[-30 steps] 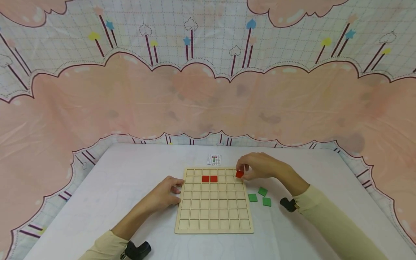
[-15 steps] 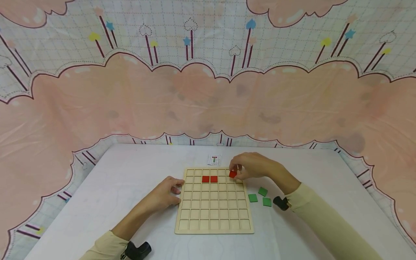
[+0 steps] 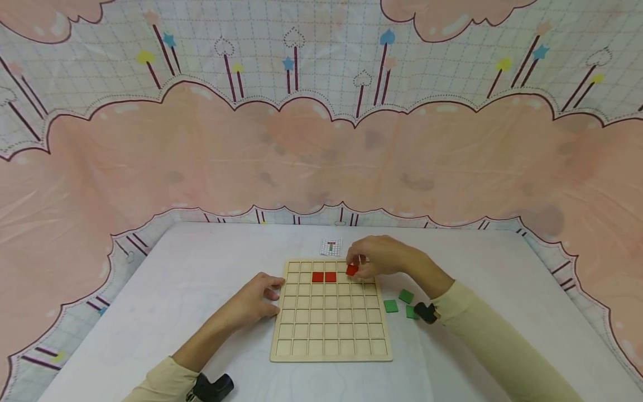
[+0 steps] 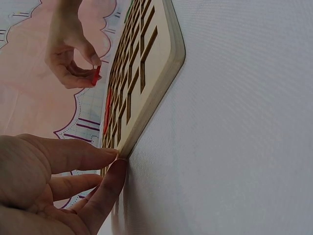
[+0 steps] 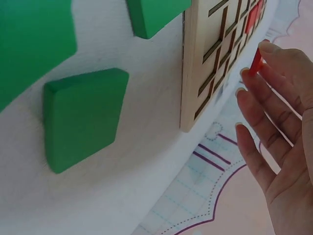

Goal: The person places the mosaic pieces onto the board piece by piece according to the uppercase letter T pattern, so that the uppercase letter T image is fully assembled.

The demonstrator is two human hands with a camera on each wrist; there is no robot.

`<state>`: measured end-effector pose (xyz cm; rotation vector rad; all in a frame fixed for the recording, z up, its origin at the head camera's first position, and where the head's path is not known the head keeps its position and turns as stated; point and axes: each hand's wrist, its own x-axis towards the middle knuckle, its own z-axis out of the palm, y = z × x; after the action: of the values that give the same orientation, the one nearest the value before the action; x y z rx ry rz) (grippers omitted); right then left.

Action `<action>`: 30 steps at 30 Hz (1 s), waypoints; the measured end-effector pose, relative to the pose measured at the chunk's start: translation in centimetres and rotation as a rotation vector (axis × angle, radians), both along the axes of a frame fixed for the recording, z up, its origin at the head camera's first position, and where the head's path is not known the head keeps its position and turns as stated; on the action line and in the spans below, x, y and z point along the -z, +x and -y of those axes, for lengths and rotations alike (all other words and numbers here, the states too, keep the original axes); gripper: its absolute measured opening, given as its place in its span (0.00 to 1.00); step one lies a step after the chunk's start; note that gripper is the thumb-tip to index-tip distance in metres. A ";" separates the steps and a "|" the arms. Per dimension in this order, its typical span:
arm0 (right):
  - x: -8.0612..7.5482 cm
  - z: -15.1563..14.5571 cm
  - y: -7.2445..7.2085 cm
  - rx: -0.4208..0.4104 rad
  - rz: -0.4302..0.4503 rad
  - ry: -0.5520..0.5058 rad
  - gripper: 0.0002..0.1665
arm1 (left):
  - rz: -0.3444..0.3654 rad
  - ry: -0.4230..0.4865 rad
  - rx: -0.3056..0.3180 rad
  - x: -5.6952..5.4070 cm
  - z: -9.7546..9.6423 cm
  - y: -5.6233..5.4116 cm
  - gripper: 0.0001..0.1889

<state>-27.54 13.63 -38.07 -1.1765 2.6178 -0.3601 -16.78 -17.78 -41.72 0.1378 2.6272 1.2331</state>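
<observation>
Right hand (image 3: 379, 257) clamped on red tile (image 3: 352, 270) over board (image 3: 331, 331), 1 o'clock. Left hand (image 3: 251, 298), fingers apart, touching 9 o'clock edge. Green tiles (image 3: 390, 306), 3 o'clock.

White table (image 3: 150, 301); peach-and-white cloud-print backdrop (image 3: 321, 156) behind it (blue stars (image 3: 541, 52) near top).

Passage was free along the left edge of the table (image 3: 145, 285) and over its far right corner, whereas the left hand (image 3: 257, 297) barred the left edge of the board (image 3: 332, 331), the right hand (image 3: 383, 254) its far right corner, and green tiles (image 3: 390, 306) its right edge.
</observation>
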 end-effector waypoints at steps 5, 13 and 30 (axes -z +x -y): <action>0.0 0.3 -0.1 -0.025 -0.020 0.000 0.15 | 0.000 0.013 0.004 -0.1 0.0 0.1 0.34; 0.2 1.2 -0.1 -0.027 -0.018 0.027 0.15 | -0.012 0.035 0.021 -0.1 0.1 0.1 0.34; 0.6 2.1 -0.2 -0.054 -0.040 0.076 0.14 | -0.017 0.018 0.017 -0.1 0.0 0.0 0.34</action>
<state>-27.72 11.50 -38.68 -1.2388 2.6031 -0.2267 -16.78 -17.75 -41.59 0.1748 2.6245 1.2552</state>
